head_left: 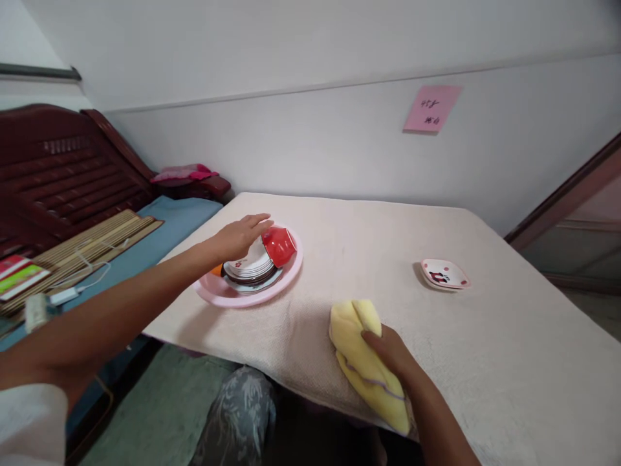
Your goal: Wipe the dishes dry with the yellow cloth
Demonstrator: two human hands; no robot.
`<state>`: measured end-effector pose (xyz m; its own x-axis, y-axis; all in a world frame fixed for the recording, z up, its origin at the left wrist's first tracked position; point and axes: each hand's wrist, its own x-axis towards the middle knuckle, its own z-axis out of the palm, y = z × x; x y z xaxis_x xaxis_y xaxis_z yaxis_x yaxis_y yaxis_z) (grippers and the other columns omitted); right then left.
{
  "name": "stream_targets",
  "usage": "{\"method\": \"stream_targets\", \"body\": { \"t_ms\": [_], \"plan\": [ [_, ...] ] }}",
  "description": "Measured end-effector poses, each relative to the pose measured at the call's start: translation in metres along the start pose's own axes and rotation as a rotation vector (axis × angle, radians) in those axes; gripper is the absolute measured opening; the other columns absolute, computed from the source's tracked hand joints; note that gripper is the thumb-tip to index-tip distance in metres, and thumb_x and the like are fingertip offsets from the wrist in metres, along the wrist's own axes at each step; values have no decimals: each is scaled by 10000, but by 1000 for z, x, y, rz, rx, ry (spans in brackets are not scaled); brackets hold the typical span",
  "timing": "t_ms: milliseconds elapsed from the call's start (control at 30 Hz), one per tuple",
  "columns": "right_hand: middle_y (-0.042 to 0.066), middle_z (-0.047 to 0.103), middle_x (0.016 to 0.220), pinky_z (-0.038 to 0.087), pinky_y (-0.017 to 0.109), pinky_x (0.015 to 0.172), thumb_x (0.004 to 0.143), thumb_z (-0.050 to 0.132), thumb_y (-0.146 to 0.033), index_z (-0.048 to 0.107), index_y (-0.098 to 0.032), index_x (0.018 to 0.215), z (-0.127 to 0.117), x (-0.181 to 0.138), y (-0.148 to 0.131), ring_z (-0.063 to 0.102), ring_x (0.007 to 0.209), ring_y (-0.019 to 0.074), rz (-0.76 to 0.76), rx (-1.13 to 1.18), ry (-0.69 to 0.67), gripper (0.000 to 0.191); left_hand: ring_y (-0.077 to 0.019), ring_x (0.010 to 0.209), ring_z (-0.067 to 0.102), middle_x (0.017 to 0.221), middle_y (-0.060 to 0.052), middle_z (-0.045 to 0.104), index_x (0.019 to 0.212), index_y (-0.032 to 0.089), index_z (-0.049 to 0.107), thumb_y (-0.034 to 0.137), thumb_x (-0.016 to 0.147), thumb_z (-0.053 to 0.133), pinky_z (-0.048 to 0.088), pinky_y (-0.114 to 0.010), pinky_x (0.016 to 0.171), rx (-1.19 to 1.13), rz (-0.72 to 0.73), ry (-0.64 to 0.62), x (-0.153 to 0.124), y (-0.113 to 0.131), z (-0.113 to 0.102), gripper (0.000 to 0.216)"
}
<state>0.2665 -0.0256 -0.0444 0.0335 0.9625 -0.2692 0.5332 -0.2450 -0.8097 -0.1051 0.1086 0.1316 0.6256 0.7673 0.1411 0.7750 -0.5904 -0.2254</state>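
Note:
My left hand [242, 238] reaches over a pink basin [219, 298], fingers stretched out above a stack of white plates [252, 264]. Beside the fingertips a red bowl [280, 246] lies tilted against the stack; whether they touch it I cannot tell. Darker plates show lower in the stack, and a bit of something orange [217, 270] peeks out under my wrist. Near the table's front edge, my right hand [391, 349] grips a folded yellow towel [356, 323], its thumb on top. Farther right sits a small white-and-pink dish [446, 274] with a cartoon print.
A cream cloth covers the table [349, 246], which stands against a white wall [310, 142]. A pink note [433, 109] is stuck there. To the left is a dark wooden bench [53, 175] with a blue cushion [179, 210], bamboo mat [116, 234] and white cable.

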Motion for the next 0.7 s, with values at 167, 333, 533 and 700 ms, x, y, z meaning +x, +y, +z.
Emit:
{"method": "stream_targets", "body": {
  "t_ms": [167,333,533,700],
  "plan": [
    [103,691,862,462,352,687,703,492,-355,639,-150,850,2,0,-4,630,812,276,18,5,-2,292,-206,1370,251,1533,-93,208,1439,242,200,-83,575,466,332,-297,1006,39,182,-213,23,-3,3,961],
    [92,692,845,457,353,693,702,497,-339,635,-160,822,2,-1,-4,621,804,272,16,36,-1,256,-209,1384,224,1518,-78,261,1423,245,266,-75,651,464,312,-319,1017,30,334,-297,45,5,10,858],
    [95,693,827,458,367,692,697,501,-321,632,-168,791,4,3,3,625,777,273,3,44,4,222,-227,1294,367,1426,-85,413,1370,278,363,29,734,527,396,-317,918,-15,307,-293,56,10,15,702],
    [95,698,838,461,375,686,707,498,-317,614,-203,764,5,5,5,633,782,281,-2,28,6,172,-236,1217,434,1373,-81,461,1328,299,420,116,825,491,423,-329,858,-6,258,-229,57,10,23,539]
  ]
}}
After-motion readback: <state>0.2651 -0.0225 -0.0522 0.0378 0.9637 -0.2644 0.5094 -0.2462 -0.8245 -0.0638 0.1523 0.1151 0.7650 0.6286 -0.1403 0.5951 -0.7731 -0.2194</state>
